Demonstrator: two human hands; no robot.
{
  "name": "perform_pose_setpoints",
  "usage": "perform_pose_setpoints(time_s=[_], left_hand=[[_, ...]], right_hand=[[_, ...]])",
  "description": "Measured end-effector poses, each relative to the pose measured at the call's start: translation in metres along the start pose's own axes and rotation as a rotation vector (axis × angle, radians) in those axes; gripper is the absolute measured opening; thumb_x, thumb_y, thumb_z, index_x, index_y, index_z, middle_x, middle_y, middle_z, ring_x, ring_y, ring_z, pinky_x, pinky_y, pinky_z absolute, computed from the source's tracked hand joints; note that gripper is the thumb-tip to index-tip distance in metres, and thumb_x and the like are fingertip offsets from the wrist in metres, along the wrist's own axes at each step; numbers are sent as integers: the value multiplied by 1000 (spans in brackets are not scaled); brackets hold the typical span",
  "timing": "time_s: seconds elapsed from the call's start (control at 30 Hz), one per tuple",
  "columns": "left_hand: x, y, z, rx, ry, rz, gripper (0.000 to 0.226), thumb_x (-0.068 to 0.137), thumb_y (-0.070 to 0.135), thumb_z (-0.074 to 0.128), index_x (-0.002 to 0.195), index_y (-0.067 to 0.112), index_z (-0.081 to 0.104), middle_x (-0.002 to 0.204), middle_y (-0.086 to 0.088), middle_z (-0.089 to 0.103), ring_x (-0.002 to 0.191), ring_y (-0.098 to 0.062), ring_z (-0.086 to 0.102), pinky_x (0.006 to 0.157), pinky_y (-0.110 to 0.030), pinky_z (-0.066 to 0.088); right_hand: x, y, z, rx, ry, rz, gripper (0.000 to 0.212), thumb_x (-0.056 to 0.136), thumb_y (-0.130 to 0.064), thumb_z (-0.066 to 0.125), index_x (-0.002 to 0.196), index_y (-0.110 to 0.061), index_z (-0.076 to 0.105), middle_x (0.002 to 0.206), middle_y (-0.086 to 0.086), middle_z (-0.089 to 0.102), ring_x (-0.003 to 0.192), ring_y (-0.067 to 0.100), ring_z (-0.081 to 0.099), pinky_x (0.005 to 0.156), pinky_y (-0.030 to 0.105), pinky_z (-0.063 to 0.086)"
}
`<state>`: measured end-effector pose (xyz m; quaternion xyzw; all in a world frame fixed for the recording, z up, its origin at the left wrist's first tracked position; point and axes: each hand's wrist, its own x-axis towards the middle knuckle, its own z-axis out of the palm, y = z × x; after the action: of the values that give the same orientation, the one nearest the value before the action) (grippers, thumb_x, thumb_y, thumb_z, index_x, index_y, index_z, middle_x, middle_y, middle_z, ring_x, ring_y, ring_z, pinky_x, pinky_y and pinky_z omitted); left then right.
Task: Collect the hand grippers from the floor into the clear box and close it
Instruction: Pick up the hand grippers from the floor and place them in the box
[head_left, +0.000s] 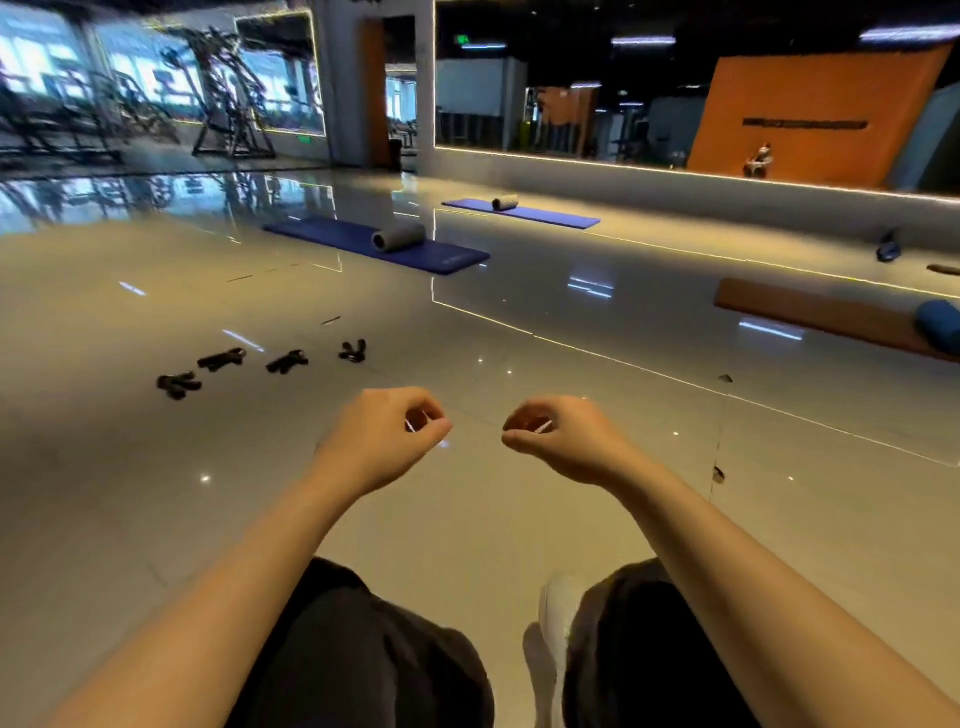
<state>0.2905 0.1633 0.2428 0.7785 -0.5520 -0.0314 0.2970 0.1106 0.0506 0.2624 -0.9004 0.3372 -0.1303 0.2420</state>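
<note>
Several black hand grippers lie in a loose row on the glossy floor, ahead and to the left: one at the left end (179, 385), two in the middle (222, 359) (287, 361) and one at the right end (353, 352). My left hand (387, 434) and my right hand (563, 439) are held out in front of me above the floor, fingers curled in towards the thumbs. Neither hand holds anything that I can make out. Both hands are well short of the grippers. No clear box is in view.
Two blue mats (379, 244) (522, 212), each with a grey roller, lie further off. A brown mat (826, 314) with a blue roller is at the right. My knees and a white shoe (558, 618) are below. Gym machines stand far left.
</note>
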Motion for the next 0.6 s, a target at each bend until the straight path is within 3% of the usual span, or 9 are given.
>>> perform_pose_setpoints(time_s=[0.23, 0.3, 0.4, 0.5, 0.6], left_hand=[[32, -80, 31, 74, 66, -165, 30, 85, 54, 54, 111, 39, 58, 94, 19, 58, 91, -6, 57, 80, -36, 51], [40, -112, 35, 110, 53, -198, 35, 82, 56, 53, 113, 39, 56, 105, 18, 55, 94, -9, 57, 81, -36, 51], [59, -144, 24, 65, 87, -239, 31, 81, 55, 57, 108, 40, 57, 107, 19, 52, 91, -7, 57, 79, -38, 51], [82, -168, 8, 43, 100, -301, 30, 83, 49, 60, 111, 39, 57, 96, 22, 54, 87, -1, 56, 80, -37, 52], [96, -198, -7, 220, 6, -320, 36, 86, 50, 55, 120, 40, 52, 98, 20, 53, 89, -3, 54, 83, -35, 50]], right_hand=[[110, 18, 77, 175, -73, 22, 17, 88, -31, 62, 104, -26, 66, 94, -8, 64, 82, 8, 60, 66, 20, 46], [148, 12, 90, 108, -109, -34, 17, 91, -28, 57, 106, -28, 66, 94, -11, 63, 85, 9, 59, 68, 21, 41], [194, -10, 97, 249, -27, -85, 16, 92, -27, 56, 103, -28, 67, 90, -14, 61, 82, 6, 58, 70, 24, 44], [221, -17, 116, 400, -52, -50, 16, 90, -26, 60, 104, -27, 66, 97, -9, 64, 84, 7, 60, 68, 21, 49], [254, -31, 133, 351, -166, -31, 26, 88, -29, 63, 114, -26, 62, 113, -3, 62, 92, 11, 60, 76, 27, 52]])
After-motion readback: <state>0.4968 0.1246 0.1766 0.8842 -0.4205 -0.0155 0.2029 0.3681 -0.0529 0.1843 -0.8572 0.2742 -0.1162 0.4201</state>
